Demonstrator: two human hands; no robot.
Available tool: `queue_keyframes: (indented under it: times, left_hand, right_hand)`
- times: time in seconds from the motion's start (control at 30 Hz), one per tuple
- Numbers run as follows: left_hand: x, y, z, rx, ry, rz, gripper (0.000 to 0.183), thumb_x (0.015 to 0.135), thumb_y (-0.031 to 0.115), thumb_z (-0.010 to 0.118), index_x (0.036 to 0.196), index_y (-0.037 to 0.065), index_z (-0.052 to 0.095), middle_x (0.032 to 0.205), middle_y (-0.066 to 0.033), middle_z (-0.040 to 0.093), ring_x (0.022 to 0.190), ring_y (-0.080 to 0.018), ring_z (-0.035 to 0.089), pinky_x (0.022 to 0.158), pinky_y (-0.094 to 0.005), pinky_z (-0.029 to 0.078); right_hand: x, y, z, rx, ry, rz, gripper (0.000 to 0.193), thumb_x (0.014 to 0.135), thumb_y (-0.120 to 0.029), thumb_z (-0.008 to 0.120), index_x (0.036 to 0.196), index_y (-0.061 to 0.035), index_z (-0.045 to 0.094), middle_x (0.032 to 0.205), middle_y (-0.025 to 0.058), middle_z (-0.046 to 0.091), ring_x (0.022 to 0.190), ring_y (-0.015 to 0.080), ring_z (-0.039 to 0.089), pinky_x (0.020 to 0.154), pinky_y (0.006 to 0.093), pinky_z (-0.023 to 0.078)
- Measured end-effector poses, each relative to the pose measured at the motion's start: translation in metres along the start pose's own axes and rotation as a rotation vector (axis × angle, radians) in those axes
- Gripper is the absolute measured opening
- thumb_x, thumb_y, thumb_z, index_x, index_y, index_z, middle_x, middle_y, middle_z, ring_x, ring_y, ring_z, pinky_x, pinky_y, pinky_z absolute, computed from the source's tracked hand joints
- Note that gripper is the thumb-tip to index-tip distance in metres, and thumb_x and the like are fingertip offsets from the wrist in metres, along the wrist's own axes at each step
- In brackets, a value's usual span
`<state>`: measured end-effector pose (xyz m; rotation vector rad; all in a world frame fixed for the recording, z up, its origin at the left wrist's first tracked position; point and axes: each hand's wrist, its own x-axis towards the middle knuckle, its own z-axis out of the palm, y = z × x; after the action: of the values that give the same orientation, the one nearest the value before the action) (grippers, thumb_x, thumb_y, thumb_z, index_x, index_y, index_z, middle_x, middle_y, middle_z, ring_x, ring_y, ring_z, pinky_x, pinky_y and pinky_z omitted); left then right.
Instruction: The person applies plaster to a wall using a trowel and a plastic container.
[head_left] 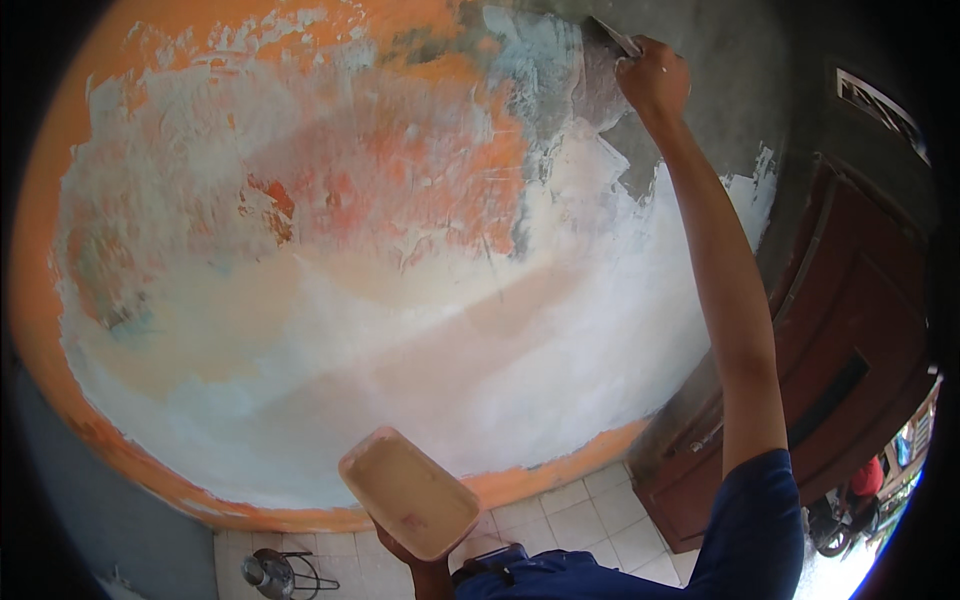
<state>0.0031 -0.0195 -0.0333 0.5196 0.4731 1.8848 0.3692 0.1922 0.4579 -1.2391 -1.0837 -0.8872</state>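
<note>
My right hand (655, 78) grips the scraper (613, 36) tight, blade jutting up-left onto the wall (400, 250); my left hand (420, 565) clasps the tray (408, 492) from beneath

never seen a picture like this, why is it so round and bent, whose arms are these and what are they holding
The one picture comes from a wide fisheye camera worn on a person's head, looking forward and down at their own hands. That lens bends straight edges, so the flat wall bulges like a bowl. There is no machine: both arms belong to the wearer.

The right hand reaches high and holds a flat scraper blade against the wall, where orange paint gives way to white filler and bare grey patches. The left hand, low in the picture, supports a flat pale board from beneath.

Below is a floor of pale tiles with a small metal pot on a wire stand. At the right stands a dark red-brown door.
</note>
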Motion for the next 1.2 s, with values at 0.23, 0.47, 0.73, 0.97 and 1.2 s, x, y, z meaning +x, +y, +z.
queue_keyframes:
  times: [0.23,0.47,0.73,0.97,1.2]
  left_hand:
    - [-0.002,0.002,0.02,0.146,0.015,-0.05,0.079,0.076,0.052,0.063,0.134,0.005,0.038,0.122,-0.0118,0.053,0.107,-0.0293,0.057,0.088,-0.045,0.05]
    - [-0.002,-0.005,0.038,0.354,0.091,0.088,0.112,0.04,0.041,0.094,0.131,0.005,0.04,0.119,-0.0081,0.056,0.1,-0.0264,0.061,0.083,-0.0386,0.054]
    - [-0.013,0.002,0.028,0.091,0.076,0.002,0.086,0.067,0.044,0.079,0.132,0.005,0.04,0.12,-0.0114,0.055,0.103,-0.0289,0.059,0.083,-0.0433,0.054]
    - [-0.008,0.008,0.014,-0.151,0.023,-0.092,0.064,0.092,0.05,0.044,0.134,0.004,0.037,0.124,-0.0136,0.051,0.106,-0.0292,0.057,0.087,-0.0464,0.052]
    - [-0.011,0.018,0.043,0.433,0.028,0.205,0.053,0.099,0.044,0.029,0.135,0.006,0.038,0.121,-0.0137,0.052,0.103,-0.0301,0.058,0.083,-0.0482,0.053]
  right_hand:
    - [-0.066,-0.058,0.015,0.064,-0.092,0.045,0.028,0.069,-0.013,0.063,0.095,-0.0166,0.074,0.08,0.0169,0.069,0.071,0.0356,0.067,0.065,0.0431,0.055]
    - [-0.135,-0.071,0.005,0.206,-0.221,-0.198,0.028,0.067,-0.004,0.059,0.091,-0.0096,0.071,0.084,0.0163,0.068,0.073,0.0339,0.067,0.066,0.0428,0.053]
    - [-0.009,-0.036,0.04,-0.002,0.104,-0.152,0.024,0.073,-0.014,0.064,0.095,-0.0147,0.073,0.084,0.0146,0.069,0.071,0.0337,0.067,0.062,0.0428,0.054]
    - [-0.149,-0.074,0.037,0.205,-0.162,-0.374,0.022,0.071,-0.015,0.065,0.093,-0.0138,0.065,0.091,0.0106,0.064,0.079,0.0303,0.065,0.067,0.0438,0.053]
    - [-0.185,-0.049,0.008,0.344,-0.11,-0.457,0.038,0.063,-0.002,0.068,0.1,-0.0114,0.067,0.096,0.0083,0.066,0.079,0.0277,0.067,0.063,0.038,0.055]
